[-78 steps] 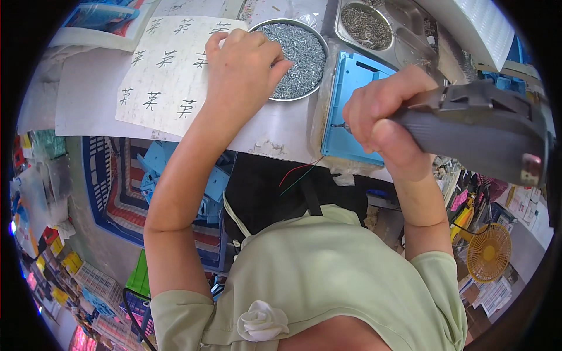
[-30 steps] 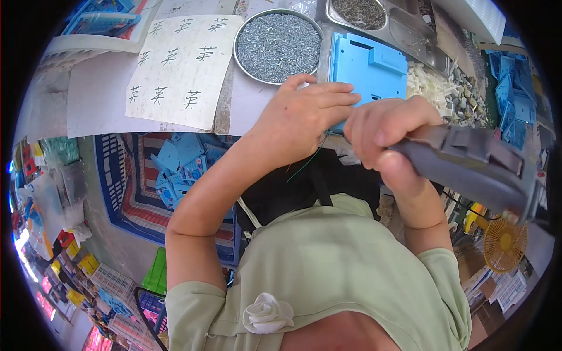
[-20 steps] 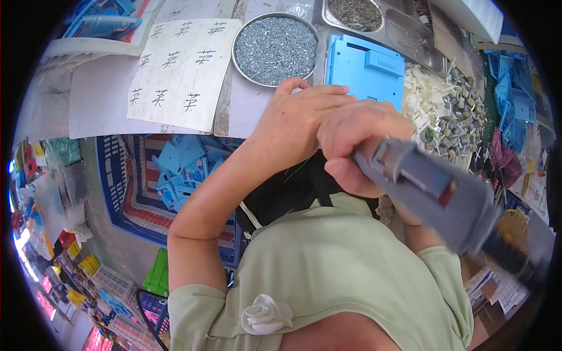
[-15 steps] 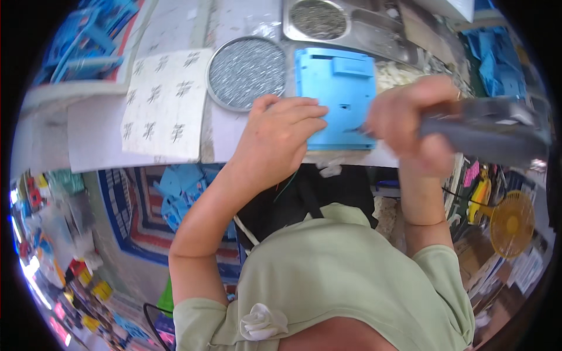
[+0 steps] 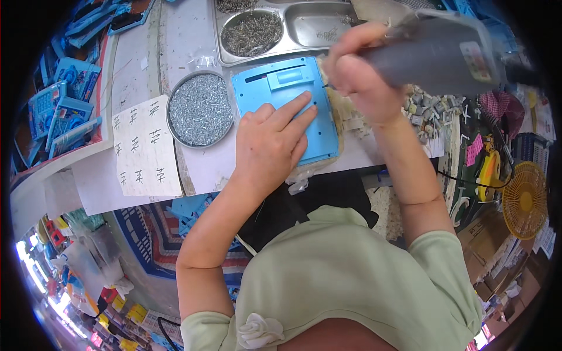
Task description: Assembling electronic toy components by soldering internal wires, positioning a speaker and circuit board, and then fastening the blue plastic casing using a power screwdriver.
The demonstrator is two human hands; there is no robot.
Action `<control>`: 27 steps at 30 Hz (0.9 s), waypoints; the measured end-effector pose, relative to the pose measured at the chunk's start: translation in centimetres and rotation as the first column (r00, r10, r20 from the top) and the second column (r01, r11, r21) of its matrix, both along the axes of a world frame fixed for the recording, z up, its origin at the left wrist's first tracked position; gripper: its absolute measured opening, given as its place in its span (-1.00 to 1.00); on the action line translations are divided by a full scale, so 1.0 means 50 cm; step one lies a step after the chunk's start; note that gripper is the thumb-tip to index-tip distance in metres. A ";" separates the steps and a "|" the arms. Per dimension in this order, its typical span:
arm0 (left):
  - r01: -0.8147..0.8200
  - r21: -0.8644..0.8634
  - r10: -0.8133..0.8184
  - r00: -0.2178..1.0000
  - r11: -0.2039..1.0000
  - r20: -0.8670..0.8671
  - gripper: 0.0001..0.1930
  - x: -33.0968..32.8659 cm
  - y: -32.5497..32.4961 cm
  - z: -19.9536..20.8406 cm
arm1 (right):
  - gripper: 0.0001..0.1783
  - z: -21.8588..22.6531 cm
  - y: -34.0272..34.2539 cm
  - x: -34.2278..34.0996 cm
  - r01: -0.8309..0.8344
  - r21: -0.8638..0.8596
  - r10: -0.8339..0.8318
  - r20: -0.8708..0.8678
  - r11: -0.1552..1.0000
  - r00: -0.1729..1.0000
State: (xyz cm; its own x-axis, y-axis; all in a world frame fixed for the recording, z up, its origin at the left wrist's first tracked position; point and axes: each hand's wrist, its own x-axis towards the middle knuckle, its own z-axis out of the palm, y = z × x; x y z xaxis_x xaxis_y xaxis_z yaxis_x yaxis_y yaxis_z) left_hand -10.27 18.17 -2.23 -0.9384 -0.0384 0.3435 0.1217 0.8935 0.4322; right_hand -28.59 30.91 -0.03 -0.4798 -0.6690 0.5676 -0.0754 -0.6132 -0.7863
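Observation:
A light-blue plastic casing lies on the table in front of me, with small holes and a raised rectangular part near its far edge. My left hand rests flat on its left side, fingers stretched out over the surface. In my right hand is a dark grey electric screwdriver, gripped near its front end. It lies sideways, its body pointing right and its tip beside the casing's upper right edge. The tip is partly hidden by my fingers.
Left of the casing stands a round metal dish of small silver screws, beside a handwritten sheet. A steel compartment tray with more screws is behind. Small metal parts lie to the right; blue plastic pieces are heaped far left.
The view has shifted, and the casing now appears further left and slightly turned. My right hand has lifted the screwdriver from the casing's lower right area toward its far right edge.

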 end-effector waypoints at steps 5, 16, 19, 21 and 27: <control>-0.018 0.002 0.018 0.999 1.000 -0.033 -0.58 -0.003 -0.003 -0.011 | -0.69 0.049 0.028 0.033 -0.003 0.136 -0.010 0.095 0.991 0.995; -0.242 -0.033 0.235 0.961 0.970 -0.149 -0.62 -0.065 -0.089 0.014 | -0.72 0.050 0.087 0.089 0.068 0.193 -0.089 0.100 0.979 0.991; -0.163 -0.285 0.107 0.973 0.945 -0.203 -0.62 -0.065 -0.130 -0.007 | -0.69 0.095 0.036 0.091 0.098 0.036 -0.099 0.024 0.995 0.995; -0.094 -0.178 0.038 0.955 0.979 -0.294 -0.64 -0.041 -0.132 0.045 | -0.67 0.143 0.057 0.060 0.109 -0.010 -0.109 -0.043 0.994 0.993; -0.588 0.566 0.797 0.555 0.577 -0.236 -0.49 0.480 -0.200 -0.049 | -0.70 0.154 0.134 -0.007 0.008 0.042 -0.007 -0.024 0.999 1.000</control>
State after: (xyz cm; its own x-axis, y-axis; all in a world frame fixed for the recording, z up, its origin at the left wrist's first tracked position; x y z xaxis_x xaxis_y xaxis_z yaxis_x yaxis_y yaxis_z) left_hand 13.75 8.19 -4.68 -0.2964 -0.8307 0.4713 -0.2039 0.5371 0.8185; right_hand -28.93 37.61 7.67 -0.4713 -0.6888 0.5509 -0.0991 -0.5793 -0.8091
